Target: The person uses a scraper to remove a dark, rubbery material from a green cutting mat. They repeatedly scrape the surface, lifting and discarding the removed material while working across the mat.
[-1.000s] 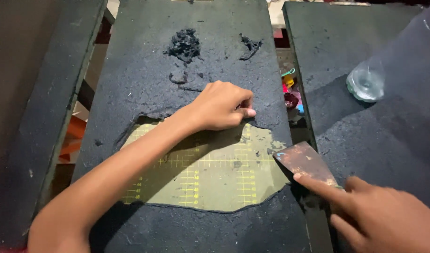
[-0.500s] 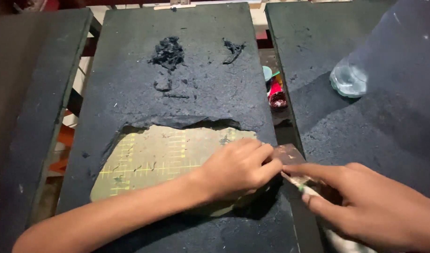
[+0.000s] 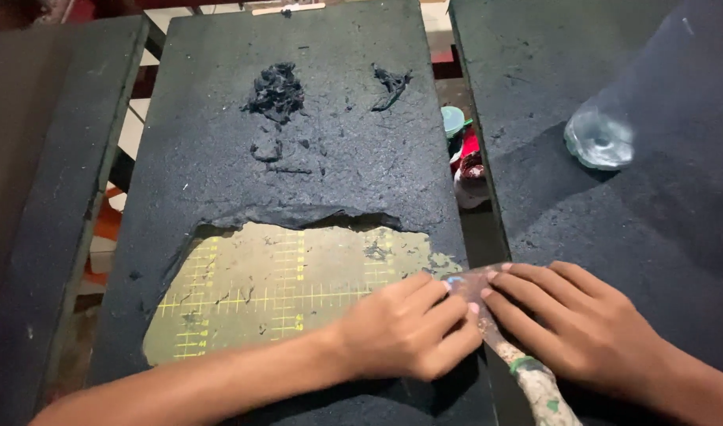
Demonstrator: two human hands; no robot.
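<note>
Two hands lower right, left hand and right hand, fingers flat, pressing one scraper; three black boards, one clear bottle upper right.

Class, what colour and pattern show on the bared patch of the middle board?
Olive-green with yellow grid lines, on the bared patch; seen in the head view.

The left hand and right hand are covering most of the scraper blade. Its handle is running off the bottom edge, and the clear bottle is perhaps blurring out.
</note>
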